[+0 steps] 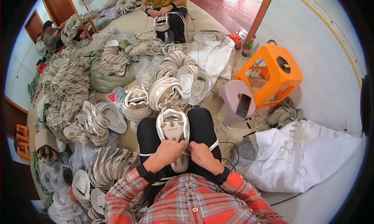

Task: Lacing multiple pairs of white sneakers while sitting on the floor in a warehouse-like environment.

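Observation:
A beige and white shoe upper (172,127) lies lengthwise over my lap, its padded collar away from me and its toe end towards me. My left hand (168,153) is closed at the upper's middle, thumb and fingertips pinching at its right side. Close beside it, my right hand (203,157) has its fingers pressed together at the same edge. A thin light strand shows between the hands, but what exactly the right fingertips pinch is too small to tell. White bands (214,145) cross my dark trouser legs.
Stacked shoe uppers (72,77) fill the left floor; several lie just beyond my knees. To the right are an orange stool (290,66), a low pinkish stool (230,97) with a phone (243,106), and white cloth (311,154) with loose laces. Ahead, a seated person (165,1) handles another upper.

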`<act>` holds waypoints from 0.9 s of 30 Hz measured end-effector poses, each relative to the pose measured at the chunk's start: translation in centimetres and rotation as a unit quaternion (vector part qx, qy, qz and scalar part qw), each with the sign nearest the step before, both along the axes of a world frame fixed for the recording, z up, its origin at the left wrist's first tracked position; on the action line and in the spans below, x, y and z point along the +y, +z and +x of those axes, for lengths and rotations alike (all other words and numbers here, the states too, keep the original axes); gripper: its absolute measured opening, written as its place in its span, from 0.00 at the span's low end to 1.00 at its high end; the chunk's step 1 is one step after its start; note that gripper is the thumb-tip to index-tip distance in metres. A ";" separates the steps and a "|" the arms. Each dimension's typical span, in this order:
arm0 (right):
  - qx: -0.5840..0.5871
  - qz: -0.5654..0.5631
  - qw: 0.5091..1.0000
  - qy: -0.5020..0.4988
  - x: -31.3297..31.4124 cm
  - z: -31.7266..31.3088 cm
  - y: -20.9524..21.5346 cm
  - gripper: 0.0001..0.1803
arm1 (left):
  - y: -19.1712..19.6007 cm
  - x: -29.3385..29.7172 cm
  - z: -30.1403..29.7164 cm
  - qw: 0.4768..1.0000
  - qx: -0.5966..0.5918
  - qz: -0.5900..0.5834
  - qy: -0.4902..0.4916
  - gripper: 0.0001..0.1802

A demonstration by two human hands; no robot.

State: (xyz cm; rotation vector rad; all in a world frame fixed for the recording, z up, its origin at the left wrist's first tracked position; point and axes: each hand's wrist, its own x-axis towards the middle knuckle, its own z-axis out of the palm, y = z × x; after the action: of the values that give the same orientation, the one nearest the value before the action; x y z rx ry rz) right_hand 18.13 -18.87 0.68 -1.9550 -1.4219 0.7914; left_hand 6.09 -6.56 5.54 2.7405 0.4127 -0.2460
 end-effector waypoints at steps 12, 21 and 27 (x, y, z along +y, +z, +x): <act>-0.257 0.065 0.961 0.073 -1.3 -0.6 3.6 0.05 | 6.1 5.2 -2.8 0.982 -0.100 0.125 0.100 0.07; -0.197 0.118 0.968 0.099 1.8 2.0 6.3 0.06 | -0.4 3.6 -8.3 0.549 -0.142 -0.748 0.345 0.09; -0.212 0.023 0.966 0.142 2.6 1.9 8.2 0.07 | -2.2 1.4 -7.9 0.205 -0.236 -0.906 0.286 0.08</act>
State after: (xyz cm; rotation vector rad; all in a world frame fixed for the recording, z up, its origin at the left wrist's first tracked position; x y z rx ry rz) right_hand 20.01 -16.32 8.87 -1.9878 -1.9877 0.4639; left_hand -1.85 -5.17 3.38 0.0321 0.3760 0.2611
